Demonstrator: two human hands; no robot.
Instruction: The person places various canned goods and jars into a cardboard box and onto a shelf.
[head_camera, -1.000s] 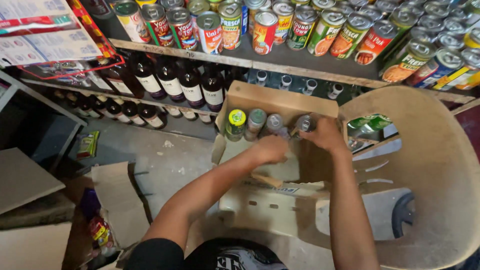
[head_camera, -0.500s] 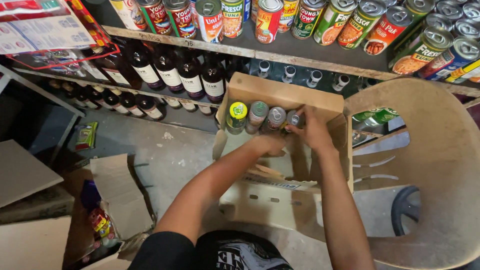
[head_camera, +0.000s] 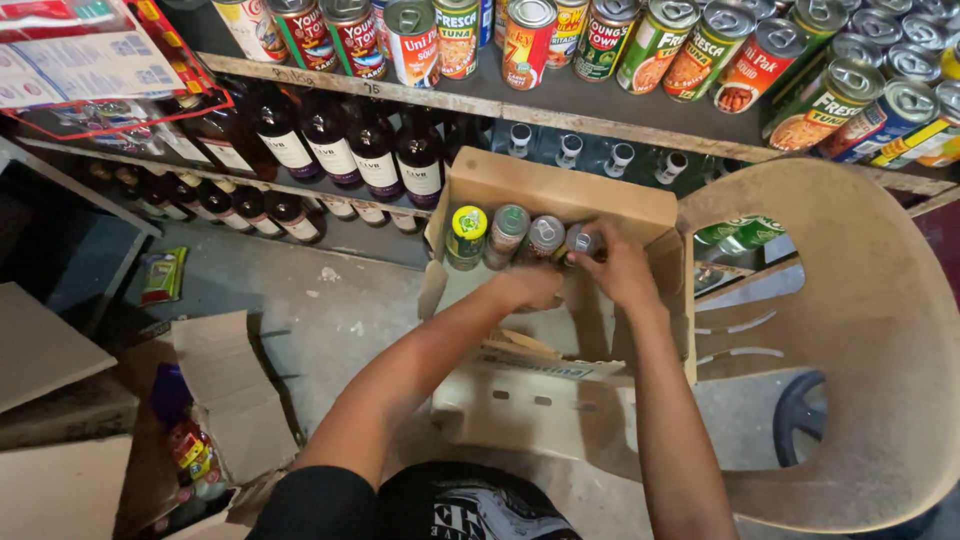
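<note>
**Two hands inside an open cardboard box**

Both reached into the cardboard box (head_camera: 560, 190), standing open in front of the lower shelf. Right hand (head_camera: 622, 268) at the far right of the row of small jars, fingers curled around a silver-lidded jar (head_camera: 583, 240) and closed on it. Left hand (head_camera: 530, 287) just in front of the row, knuckles up and fingers folded under; cannot tell whether clenched on anything, since the fingertips are hidden beneath the hand. Three more jars upright along the box's back wall: a yellow-green-lidded jar (head_camera: 466, 226) at the left end, then a grey-lidded jar (head_camera: 508, 224), then another silver-lidded one (head_camera: 545, 234), its lower part covered by the left hand. Held jar's body mostly hidden by the right fingers. Box floor largely masked by both forearms. Beige plastic chair (head_camera: 860, 330) just right of the box, cut off at the frame edge. Dark bottles (head_camera: 376, 150) on the shelf left of the box.
</note>
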